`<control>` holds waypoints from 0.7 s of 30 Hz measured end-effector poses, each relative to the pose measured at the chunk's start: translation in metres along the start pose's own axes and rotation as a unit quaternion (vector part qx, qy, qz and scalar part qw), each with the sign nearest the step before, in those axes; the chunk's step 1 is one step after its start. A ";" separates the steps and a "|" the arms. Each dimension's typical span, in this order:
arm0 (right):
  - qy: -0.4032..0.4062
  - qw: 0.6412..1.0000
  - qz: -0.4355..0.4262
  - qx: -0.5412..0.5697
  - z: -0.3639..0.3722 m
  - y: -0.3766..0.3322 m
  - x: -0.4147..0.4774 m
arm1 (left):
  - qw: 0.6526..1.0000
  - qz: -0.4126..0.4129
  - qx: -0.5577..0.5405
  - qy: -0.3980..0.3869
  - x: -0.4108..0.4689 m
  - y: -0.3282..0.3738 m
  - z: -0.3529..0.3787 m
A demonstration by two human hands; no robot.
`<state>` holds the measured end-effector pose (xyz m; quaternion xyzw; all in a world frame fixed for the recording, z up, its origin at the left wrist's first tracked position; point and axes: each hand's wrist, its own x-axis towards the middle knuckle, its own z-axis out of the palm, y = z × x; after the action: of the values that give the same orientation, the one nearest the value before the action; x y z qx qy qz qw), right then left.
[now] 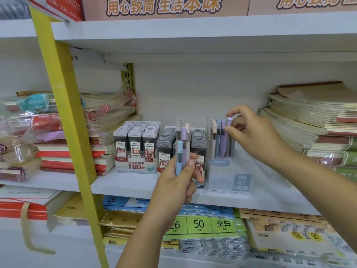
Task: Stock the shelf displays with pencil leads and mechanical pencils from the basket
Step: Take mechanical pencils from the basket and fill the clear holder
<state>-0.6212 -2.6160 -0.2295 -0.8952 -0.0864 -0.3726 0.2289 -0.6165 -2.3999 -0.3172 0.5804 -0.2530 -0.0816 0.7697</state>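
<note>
My left hand (177, 180) grips a bunch of pastel mechanical pencils (181, 144), upright, in front of the shelf. My right hand (249, 132) pinches the top of a purple mechanical pencil (228, 136) that stands with several others in a clear display box (228, 176) marked HB 0.7. Left of that box stand two displays of pencil lead cases: a 0.5 one (136, 147) and a 0.7 one (197, 144), the latter partly hidden by my left hand. No basket is in view.
Stacks of notebooks (318, 120) fill the shelf's right side, and wrapped notebooks (48, 132) the left. A yellow upright post (67, 117) crosses the left foreground. Paper packs (202, 225) lie on the shelf below. A white shelf board (193, 31) hangs overhead.
</note>
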 end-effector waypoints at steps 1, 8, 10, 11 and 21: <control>-0.003 1.000 -0.004 0.002 0.000 0.000 0.000 | 1.000 0.000 0.002 0.000 0.000 0.000 0.000; 0.037 0.999 0.001 -0.027 0.005 0.001 0.004 | 1.000 0.005 0.003 0.000 -0.001 0.001 0.000; 0.040 0.998 0.009 -0.051 0.007 0.001 0.006 | 1.000 0.008 0.006 -0.003 -0.002 0.002 0.000; 0.037 0.997 0.007 -0.067 0.008 0.000 0.007 | 1.000 0.010 0.007 -0.004 -0.002 0.003 0.000; 0.063 0.996 0.019 -0.062 -0.001 -0.024 -0.005 | 0.999 -0.001 0.011 -0.035 -0.004 0.006 0.002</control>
<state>-0.6337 -2.5951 -0.2242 -0.8838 -0.0319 -0.4285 0.1853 -0.6222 -2.3985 -0.3127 0.5858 -0.2801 -0.0996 0.7540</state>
